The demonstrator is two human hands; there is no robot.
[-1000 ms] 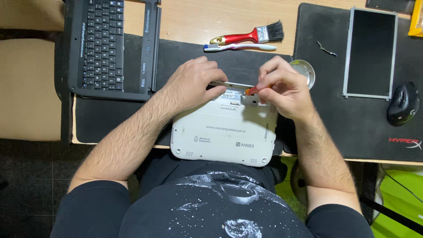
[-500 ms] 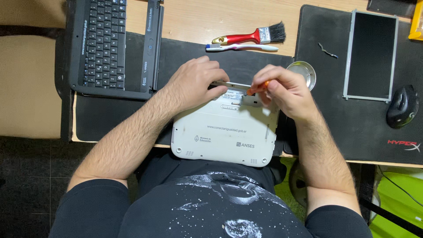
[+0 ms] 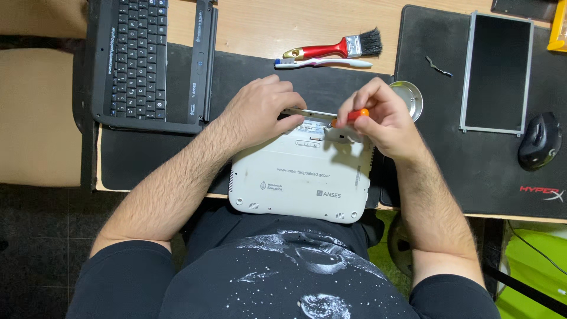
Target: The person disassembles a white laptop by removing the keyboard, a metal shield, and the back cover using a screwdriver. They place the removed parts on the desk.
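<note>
A wooden desk (image 3: 248,23) carries black mats. At its near edge, partly overhanging toward the person, lies a white laptop base (image 3: 301,177), underside up. The left hand (image 3: 263,109) rests curled on its far edge, steadying it. The right hand (image 3: 378,118) pinches an orange-handled screwdriver (image 3: 349,116) over the far edge. Beyond lie a red-handled paintbrush (image 3: 333,47), a toothbrush (image 3: 322,62) and a small metal dish (image 3: 407,94).

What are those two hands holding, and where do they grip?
The right hand pinches a small screwdriver by its orange handle. The left hand rests on the far edge of the white laptop, steadying it.
</note>
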